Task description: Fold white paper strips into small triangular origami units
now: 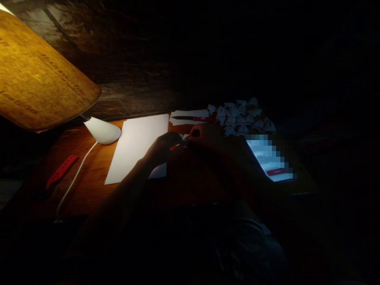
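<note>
Between my two hands is a small piece of folded white paper [185, 140], held above the wooden table. My left hand [166, 145] pinches it from the left, over the right edge of a stack of white paper sheets [139, 142]. From the right, my right hand [200, 135] closes its fingertips on the same piece; much of this hand is in shadow. Just behind the hands lies a knife [190, 118] with a dark blade and red handle, on top of smaller cut white papers [178, 113].
A heap of small folded paper pieces [237, 118] lies at the back right. In front of it is a lit phone [270, 160]. To the left stands a lamp with a white base [105, 132], a yellow shade [44, 75] and a cord [75, 174], near a red perforated strip [62, 171].
</note>
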`<state>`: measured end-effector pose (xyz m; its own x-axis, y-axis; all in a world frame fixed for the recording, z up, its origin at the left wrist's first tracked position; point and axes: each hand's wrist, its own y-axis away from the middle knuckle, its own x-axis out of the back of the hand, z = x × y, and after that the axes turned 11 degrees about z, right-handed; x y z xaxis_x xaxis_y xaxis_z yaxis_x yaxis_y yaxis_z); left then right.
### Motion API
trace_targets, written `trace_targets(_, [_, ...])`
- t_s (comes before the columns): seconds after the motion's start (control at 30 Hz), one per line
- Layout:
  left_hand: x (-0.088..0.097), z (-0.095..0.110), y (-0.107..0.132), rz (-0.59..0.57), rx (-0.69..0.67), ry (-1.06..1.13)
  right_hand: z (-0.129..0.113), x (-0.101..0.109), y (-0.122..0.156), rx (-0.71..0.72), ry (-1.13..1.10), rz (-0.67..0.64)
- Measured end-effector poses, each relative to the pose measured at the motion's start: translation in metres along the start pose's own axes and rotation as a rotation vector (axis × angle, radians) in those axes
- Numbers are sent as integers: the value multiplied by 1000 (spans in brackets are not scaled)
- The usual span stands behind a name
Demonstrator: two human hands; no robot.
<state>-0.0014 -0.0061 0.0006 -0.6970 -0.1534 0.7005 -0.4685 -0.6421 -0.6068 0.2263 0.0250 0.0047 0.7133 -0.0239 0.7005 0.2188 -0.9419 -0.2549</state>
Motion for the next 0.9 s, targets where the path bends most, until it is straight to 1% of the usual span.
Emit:
trace_targets(0.1, [1, -4, 1, 47, 50, -12, 1, 1, 0, -14, 54, 22])
trace_targets(0.37, [-6, -14, 4, 48, 111, 6, 3, -1, 0, -7, 85, 42])
trace_targets(0.6, [-8, -19, 2, 36, 47, -22, 3, -3, 1, -13, 95, 65])
trace_targets(0.73, [-8, -19, 4, 9, 69, -21, 3, -3, 1, -19, 89, 52])
trace_targets(0.9, [-6, -13, 3, 0, 85, -9, 0, -2, 2, -36, 104, 56])
